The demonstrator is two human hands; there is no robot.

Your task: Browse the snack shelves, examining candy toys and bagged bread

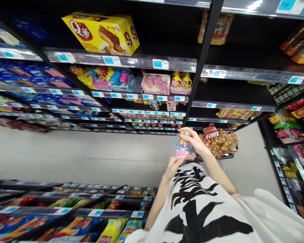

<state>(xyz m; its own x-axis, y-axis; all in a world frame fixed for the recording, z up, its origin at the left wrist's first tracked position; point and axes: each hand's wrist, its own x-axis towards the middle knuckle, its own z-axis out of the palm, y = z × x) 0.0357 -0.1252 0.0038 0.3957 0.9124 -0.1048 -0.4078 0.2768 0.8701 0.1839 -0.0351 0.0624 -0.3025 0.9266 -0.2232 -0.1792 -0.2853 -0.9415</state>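
I see both hands raised together in front of the white shirt with black brush-stroke print (197, 202), over the pale tiled aisle floor (91, 155). The right hand (196, 140) pinches the top of a small clear-blue plastic candy toy with a pink base (182, 144); the left hand (173, 166) curls its fingers just under that base. A yellow cardboard cake box (103, 32) sits well apart, on the black metal shelf (121, 60).
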